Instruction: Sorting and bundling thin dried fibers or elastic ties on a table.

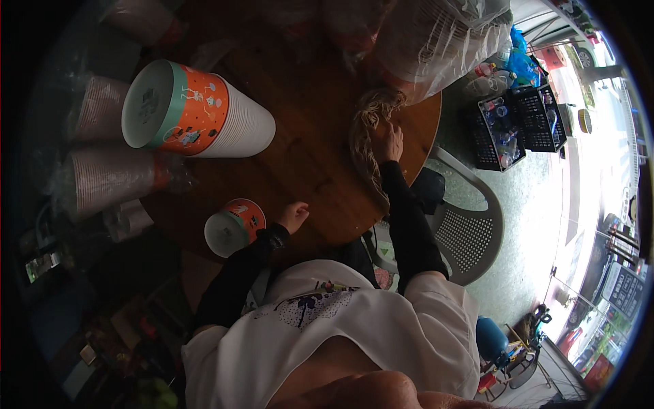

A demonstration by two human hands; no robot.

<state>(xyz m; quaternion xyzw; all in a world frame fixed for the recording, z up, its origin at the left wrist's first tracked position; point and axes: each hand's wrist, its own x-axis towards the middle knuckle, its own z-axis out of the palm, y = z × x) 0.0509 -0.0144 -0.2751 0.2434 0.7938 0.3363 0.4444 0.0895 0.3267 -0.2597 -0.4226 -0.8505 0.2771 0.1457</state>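
Note:
My right hand (388, 142) is at the right side of the round wooden table, its fingers closed in a loose bundle of beige strings (363, 146). Some of the strings trail down along the table's edge. Near the front edge, my left hand (294, 217) has its fingers curled in, and I see nothing in them. To its left is a short stack of paper tubs (243, 217), tipped toward me. A tall stack of white paper tubs (248, 123) lies farther back at the left, the outermost one orange and green.
Plastic-wrapped stacks of tubs (102, 180) line the left side. A big clear bag (443, 48) covers the far right of the table (306, 146). A grey chair (470, 225) stands right of me; black crates (501, 133) with bottles are on the floor beyond.

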